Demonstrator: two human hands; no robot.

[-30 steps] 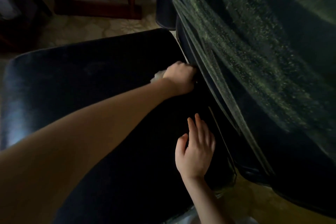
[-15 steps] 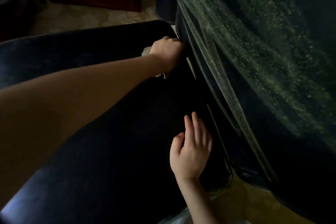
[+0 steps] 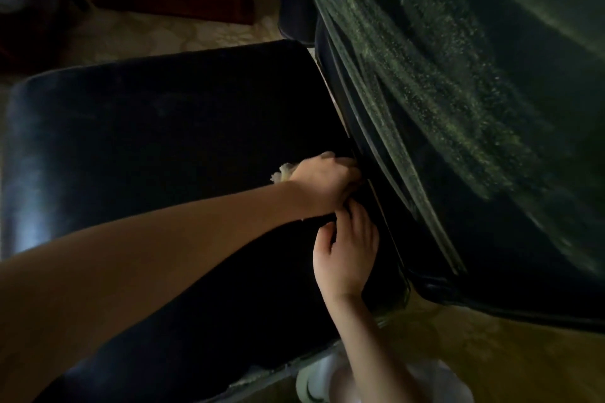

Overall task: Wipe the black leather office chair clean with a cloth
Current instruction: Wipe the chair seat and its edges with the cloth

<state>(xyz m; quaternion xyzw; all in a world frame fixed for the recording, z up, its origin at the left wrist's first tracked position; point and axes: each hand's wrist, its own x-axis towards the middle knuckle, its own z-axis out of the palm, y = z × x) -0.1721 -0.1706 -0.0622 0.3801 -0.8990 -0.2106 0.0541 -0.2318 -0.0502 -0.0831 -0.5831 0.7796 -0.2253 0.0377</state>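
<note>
The left hand (image 3: 324, 181) was seen curled around a pale cloth (image 3: 282, 173), which was held at the crease where the black leather seat (image 3: 147, 141) met the backrest (image 3: 425, 108). The right hand (image 3: 347, 255) was laid flat on the seat just beside it, fingers loosely straight. A dark bin (image 3: 294, 10) was stood on patterned carpet (image 3: 163, 33) beyond.

- A pale patterned floor (image 3: 170, 39) lies well beyond the left hand (image 3: 324, 180).
- Dark red-brown wooden furniture legs (image 3: 183, 6) stand on it, further off.
- A black bin (image 3: 294, 3) with a shiny rim stands straight beyond that hand.
- The light is dim.
- Right of the right hand (image 3: 347, 255), the floor looks yellowish.
</note>
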